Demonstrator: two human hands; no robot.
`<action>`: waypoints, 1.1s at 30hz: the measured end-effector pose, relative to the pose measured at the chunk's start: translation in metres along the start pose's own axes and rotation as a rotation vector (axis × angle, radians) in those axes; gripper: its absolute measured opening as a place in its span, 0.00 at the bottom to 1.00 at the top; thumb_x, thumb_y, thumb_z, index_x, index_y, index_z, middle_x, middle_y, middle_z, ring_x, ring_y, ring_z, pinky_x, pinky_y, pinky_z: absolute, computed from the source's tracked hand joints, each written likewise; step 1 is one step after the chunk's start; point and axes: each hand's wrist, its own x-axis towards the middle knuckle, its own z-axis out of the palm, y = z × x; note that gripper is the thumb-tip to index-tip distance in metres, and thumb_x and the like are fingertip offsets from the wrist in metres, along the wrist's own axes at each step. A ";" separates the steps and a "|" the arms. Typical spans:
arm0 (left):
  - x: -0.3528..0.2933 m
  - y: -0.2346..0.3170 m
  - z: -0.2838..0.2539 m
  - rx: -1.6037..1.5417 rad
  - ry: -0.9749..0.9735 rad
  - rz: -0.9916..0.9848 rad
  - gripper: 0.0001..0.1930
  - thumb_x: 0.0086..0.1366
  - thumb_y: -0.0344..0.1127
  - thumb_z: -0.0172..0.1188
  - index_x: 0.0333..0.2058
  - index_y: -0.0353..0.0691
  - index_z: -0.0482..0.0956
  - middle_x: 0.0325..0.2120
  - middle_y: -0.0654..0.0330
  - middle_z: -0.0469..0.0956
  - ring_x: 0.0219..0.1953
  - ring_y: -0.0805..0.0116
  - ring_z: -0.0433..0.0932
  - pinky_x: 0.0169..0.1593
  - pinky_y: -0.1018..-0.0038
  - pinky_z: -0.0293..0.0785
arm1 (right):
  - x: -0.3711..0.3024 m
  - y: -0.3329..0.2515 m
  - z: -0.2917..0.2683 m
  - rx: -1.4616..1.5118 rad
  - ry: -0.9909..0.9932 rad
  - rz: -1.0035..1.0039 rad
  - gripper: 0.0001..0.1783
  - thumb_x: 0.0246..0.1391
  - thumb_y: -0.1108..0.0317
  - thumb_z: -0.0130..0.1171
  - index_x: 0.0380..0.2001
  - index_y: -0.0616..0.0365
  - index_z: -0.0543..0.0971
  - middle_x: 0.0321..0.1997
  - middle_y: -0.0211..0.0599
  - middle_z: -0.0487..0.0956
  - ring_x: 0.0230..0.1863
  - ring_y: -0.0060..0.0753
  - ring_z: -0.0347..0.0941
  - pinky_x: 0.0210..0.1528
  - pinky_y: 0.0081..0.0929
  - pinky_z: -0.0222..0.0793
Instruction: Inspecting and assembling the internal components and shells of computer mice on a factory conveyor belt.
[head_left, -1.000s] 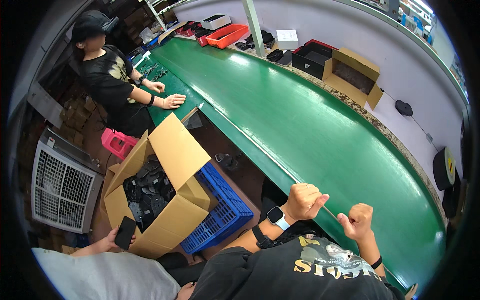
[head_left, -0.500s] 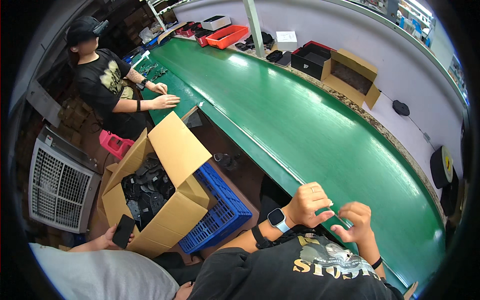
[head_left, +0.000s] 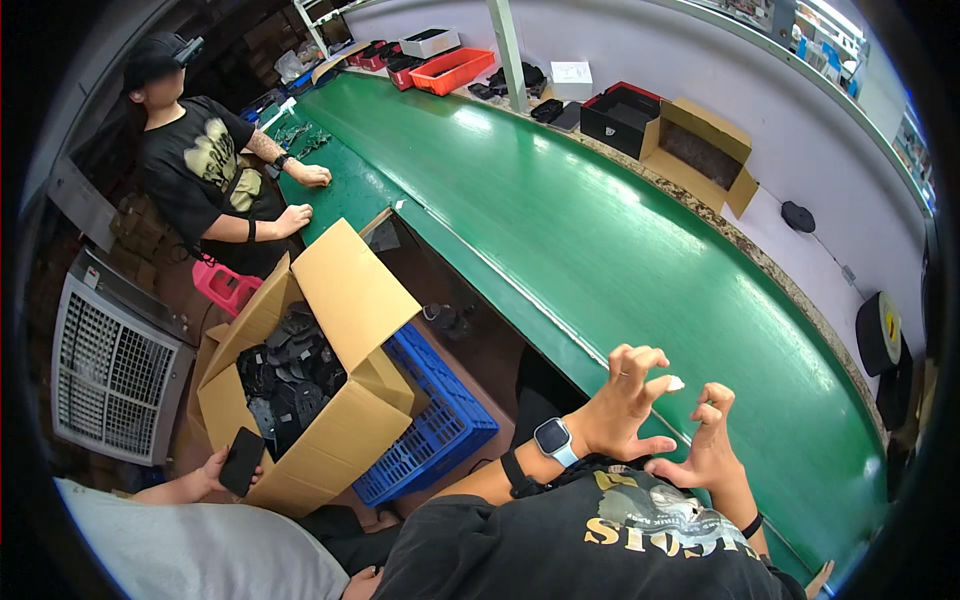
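Observation:
My left hand (head_left: 622, 408), with a pale-blue-strapped watch (head_left: 554, 440) on its wrist, is raised over the near edge of the green work surface (head_left: 560, 240). Its fingers are spread and curled, and a small white patch (head_left: 676, 383) shows at one fingertip; I cannot tell what it is. Facing it, my right hand (head_left: 708, 445) has its fingers bent and apart, a dark band on the wrist. The thumbs point toward each other with a gap between them. No object shows in either palm.
Left of me stands an open cardboard box (head_left: 335, 450) of black parts (head_left: 290, 370), beside a blue crate (head_left: 440, 425). A seated person's hand holds a phone (head_left: 241, 462). Another person (head_left: 205, 165) stands at the far left. Boxes and a red bin (head_left: 452, 72) line the back ledge.
My fingers have spread and lifted from a more curled pose, and my hands show more openly. The standing person's hands have drawn back toward the table's edge.

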 end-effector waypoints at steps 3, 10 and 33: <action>-0.011 -0.009 0.008 -0.032 -0.027 0.018 0.21 0.53 0.49 0.69 0.37 0.42 0.75 0.35 0.51 0.71 0.40 0.50 0.71 0.45 0.58 0.66 | 0.000 -0.001 0.001 -0.057 -0.040 -0.002 0.35 0.32 0.49 0.77 0.33 0.55 0.65 0.33 0.42 0.63 0.35 0.46 0.59 0.39 0.42 0.56; -0.009 -0.004 0.003 -0.003 0.088 -0.004 0.20 0.50 0.38 0.69 0.13 0.43 0.63 0.14 0.58 0.64 0.18 0.57 0.67 0.24 0.63 0.61 | -0.002 -0.001 0.007 -0.069 0.108 -0.030 0.29 0.37 0.69 0.71 0.07 0.52 0.57 0.09 0.33 0.55 0.10 0.37 0.51 0.16 0.33 0.44; -0.021 -0.064 -0.017 0.154 0.199 -0.099 0.10 0.45 0.35 0.66 0.21 0.44 0.71 0.18 0.60 0.70 0.22 0.57 0.72 0.30 0.67 0.67 | -0.094 0.064 -0.056 -0.271 0.320 0.526 0.28 0.38 0.69 0.71 0.12 0.57 0.55 0.13 0.38 0.55 0.15 0.41 0.51 0.20 0.38 0.42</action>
